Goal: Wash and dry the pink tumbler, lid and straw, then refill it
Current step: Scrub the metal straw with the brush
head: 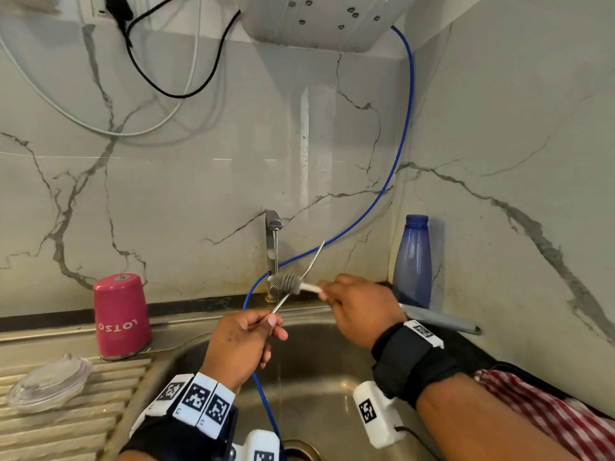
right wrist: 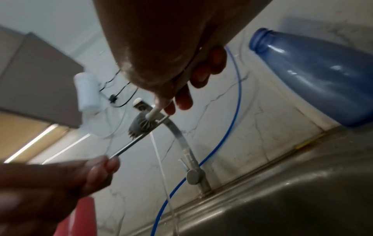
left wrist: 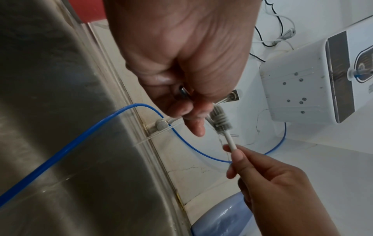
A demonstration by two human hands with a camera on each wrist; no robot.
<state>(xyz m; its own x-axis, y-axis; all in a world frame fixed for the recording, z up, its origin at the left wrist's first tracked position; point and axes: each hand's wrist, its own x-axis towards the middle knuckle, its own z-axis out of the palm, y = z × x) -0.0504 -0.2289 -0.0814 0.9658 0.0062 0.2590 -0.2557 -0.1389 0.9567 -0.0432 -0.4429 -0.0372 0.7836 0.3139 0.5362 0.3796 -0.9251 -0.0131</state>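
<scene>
Currently at the sink [head: 336, 331], tap [head: 273, 242] running a thin stream into the basin. Left hand [head: 244, 341] pinches the lower end of the metal straw [head: 309, 267] between thumb and curled fingers; the straw angles up and away toward the wall, crossing in front of the tap. Right hand [head: 361, 309] is closed round the white handle of a small brush [head: 289, 283], its grey bristle head lying against the straw's mid-length, touching it from the side rather than inside the tube (whether the bristles have gone into the bore at all cannot be told). Pink tumbler [head: 121, 316] stands upside down on the drainboard to the left, well apart from the hands; the clear lid [head: 50, 382] lies on the ridged drainboard just in front of it. A blue hose [head: 396, 161] drapes down the wall and into the basin between the hands; a blue bottle [head: 412, 261] stands in the right corner. Judged step: scrubbing the straw. Risks from here: wet, thin metal in a fingertip pinch could slip and drop toward the drain; a hard brush stroke could lever the straw out of the grip; either hand could snag the hose.
</scene>
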